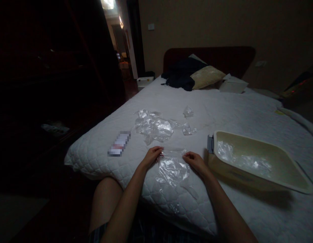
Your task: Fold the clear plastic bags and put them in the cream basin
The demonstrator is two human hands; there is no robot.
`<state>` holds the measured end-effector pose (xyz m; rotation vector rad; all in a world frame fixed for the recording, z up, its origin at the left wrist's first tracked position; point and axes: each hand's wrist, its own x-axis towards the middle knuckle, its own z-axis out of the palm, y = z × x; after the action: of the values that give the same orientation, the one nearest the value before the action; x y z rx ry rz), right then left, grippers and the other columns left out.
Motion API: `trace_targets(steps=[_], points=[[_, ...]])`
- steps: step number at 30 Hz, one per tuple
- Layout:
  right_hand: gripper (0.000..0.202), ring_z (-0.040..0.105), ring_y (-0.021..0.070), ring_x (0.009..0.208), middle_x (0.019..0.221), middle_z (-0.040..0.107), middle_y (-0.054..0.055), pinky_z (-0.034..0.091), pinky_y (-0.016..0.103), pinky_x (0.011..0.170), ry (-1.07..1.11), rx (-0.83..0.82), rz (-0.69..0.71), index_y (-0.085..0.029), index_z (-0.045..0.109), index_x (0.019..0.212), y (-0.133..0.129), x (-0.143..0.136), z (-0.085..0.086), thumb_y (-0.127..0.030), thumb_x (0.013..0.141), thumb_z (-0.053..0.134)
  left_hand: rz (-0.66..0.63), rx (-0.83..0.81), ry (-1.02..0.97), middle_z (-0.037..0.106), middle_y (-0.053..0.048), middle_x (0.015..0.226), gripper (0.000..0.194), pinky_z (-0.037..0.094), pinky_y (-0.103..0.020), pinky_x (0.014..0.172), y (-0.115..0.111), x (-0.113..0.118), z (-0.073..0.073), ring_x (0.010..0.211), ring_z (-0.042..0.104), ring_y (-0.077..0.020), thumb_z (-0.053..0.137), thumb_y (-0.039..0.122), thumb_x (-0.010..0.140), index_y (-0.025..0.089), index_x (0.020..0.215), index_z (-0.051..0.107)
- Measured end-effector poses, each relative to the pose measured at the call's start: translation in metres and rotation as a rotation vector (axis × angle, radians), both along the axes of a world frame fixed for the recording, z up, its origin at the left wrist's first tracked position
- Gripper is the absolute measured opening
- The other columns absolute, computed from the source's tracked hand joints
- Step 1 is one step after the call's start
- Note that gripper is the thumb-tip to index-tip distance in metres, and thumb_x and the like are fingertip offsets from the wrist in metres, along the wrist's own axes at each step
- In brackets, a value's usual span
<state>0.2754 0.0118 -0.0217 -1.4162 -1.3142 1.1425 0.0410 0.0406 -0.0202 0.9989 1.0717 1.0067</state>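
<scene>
A clear plastic bag (pixel 173 170) is spread between my two hands over the near edge of the bed. My left hand (pixel 153 156) pinches its upper left corner. The upper right corner is pinched by my right hand (pixel 194 160). Below the hands the bag hangs wrinkled and shiny against the quilted cover. Just beyond lies a crumpled heap of clear plastic bags (pixel 156 126), with two smaller crumpled pieces beside it, one being a small clear bag (pixel 188 111).
On the right stands a cream plastic bin (pixel 250 179) with clear plastic inside. A blurred-out phone-like object (pixel 119 144) lies left of the heap. Dark clothing (pixel 180 76), a pillow (pixel 208 76) and a white box (pixel 233 84) sit by the headboard (pixel 209 52).
</scene>
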Motion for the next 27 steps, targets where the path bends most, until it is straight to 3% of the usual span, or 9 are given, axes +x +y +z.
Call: trace_targets(steps=[4,9,13,18,27], points=[[0.031,0.053,0.0153,0.061,0.065,0.060,0.003,0.039,0.024,0.055,-0.019,0.078,-0.072,-0.017,0.061,0.069,-0.005,0.002,0.000,-0.046,0.060,0.065,-0.031,-0.019,0.016,0.056,0.000,0.063,0.037,0.027,-0.016,0.036,-0.004,-0.002,0.006,0.041,0.042,-0.0037,0.060,0.035,0.065,0.014,0.095,0.061],[0.036,0.055,0.0170,0.066,0.072,0.063,0.005,0.041,0.026,0.056,0.032,0.051,-0.062,-0.017,0.063,0.079,-0.007,0.006,-0.002,-0.047,0.060,0.066,-0.049,-0.015,0.014,0.045,0.005,0.056,0.032,0.022,-0.016,0.038,-0.005,-0.006,0.006,0.041,0.033,-0.0027,0.057,0.027,0.063,0.016,0.093,0.062],[0.037,0.056,0.0167,0.069,0.077,0.064,0.005,0.042,0.026,0.059,0.059,0.054,-0.031,-0.017,0.064,0.086,-0.007,0.010,-0.005,-0.044,0.061,0.067,-0.076,0.079,-0.017,0.052,0.001,0.071,0.036,0.024,-0.015,0.041,-0.004,-0.009,0.000,0.048,0.038,-0.0037,0.050,0.015,0.059,0.017,0.092,0.063],[0.033,0.054,0.0156,0.067,0.076,0.064,0.005,0.041,0.026,0.058,0.065,0.043,-0.072,-0.017,0.065,0.083,-0.007,0.012,-0.006,-0.040,0.060,0.069,-0.082,0.267,0.162,0.057,-0.003,0.078,0.036,0.036,-0.018,0.058,-0.004,-0.011,-0.004,0.069,0.049,-0.0108,0.051,0.006,0.057,0.017,0.087,0.067],[0.031,0.051,0.0141,0.057,0.064,0.061,0.003,0.036,0.023,0.048,0.089,0.035,-0.100,-0.017,0.064,0.075,-0.011,0.011,-0.001,-0.042,0.057,0.068,-0.026,0.409,0.267,0.053,-0.002,0.076,0.021,0.038,-0.020,0.063,-0.004,-0.008,-0.010,0.070,0.050,-0.0113,0.054,0.010,0.063,0.015,0.081,0.065]])
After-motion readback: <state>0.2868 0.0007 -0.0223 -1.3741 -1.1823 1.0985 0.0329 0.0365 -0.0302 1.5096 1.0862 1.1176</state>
